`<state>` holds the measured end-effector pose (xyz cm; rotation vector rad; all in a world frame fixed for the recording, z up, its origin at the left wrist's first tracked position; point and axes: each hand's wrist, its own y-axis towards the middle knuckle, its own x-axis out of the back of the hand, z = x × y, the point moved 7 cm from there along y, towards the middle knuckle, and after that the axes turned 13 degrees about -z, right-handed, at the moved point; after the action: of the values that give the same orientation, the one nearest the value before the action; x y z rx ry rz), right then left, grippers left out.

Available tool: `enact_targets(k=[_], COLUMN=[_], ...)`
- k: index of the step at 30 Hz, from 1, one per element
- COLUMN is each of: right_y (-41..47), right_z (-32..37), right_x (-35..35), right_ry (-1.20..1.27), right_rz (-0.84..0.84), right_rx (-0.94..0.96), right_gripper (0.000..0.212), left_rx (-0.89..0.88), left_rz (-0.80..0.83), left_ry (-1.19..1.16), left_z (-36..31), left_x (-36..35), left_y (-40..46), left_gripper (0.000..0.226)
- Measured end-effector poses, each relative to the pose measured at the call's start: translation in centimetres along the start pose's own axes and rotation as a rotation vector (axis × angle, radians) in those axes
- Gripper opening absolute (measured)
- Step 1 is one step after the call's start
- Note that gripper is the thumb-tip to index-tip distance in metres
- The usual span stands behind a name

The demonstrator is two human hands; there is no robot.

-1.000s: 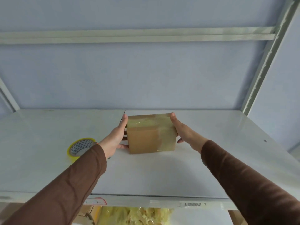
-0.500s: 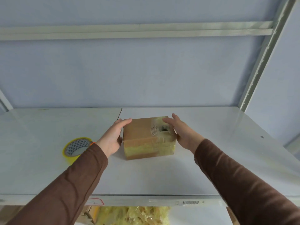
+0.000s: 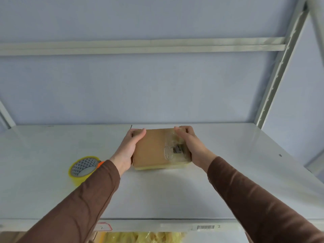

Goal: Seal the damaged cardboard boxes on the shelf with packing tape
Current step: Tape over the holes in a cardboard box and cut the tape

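A small brown cardboard box (image 3: 152,149) lies flat on the white metal shelf (image 3: 175,190), near the back. Its top face has a torn hole on the right, covered by clear tape. My left hand (image 3: 128,149) grips the box's left side, thumb over the top far corner. My right hand (image 3: 190,145) grips the right side, fingers curled over the taped far corner. A roll of yellowish packing tape (image 3: 84,168) with an orange tab lies flat to the left, partly behind my left sleeve.
The shelf's back wall is pale blue, with a grey crossbar (image 3: 140,47) above and a slotted upright post (image 3: 278,67) at the right. A barcode label (image 3: 206,227) sits on the front edge. Yellow bagged material (image 3: 143,237) shows on the level below.
The box was tipped over from its side, so its torn, taped face now points up. Both hands shifted from the sides to gripping its far corners.
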<state>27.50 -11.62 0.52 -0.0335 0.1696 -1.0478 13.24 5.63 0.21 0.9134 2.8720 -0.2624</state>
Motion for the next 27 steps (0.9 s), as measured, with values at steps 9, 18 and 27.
enact_targets(k=[9, 18, 27], right_y=[-2.0, -3.1, -0.9], right_z=[1.7, 1.8, 3.1], right_x=[0.8, -2.9, 2.1], right_ry=[-0.469, -1.403, -0.543], right_rz=[0.087, 0.276, 0.023], right_rx=[0.49, 0.943, 0.276], right_gripper=[0.044, 0.074, 0.076], left_rx=[-0.511, -0.756, -0.02], left_rz=[0.197, 0.369, -0.014], left_ry=[0.534, 1.486, 0.393], left_z=[-1.9, -0.4, -1.2], left_x=[-0.9, -4.5, 1.7], left_y=[-1.8, -0.8, 0.2], left_gripper=[0.046, 0.068, 0.065])
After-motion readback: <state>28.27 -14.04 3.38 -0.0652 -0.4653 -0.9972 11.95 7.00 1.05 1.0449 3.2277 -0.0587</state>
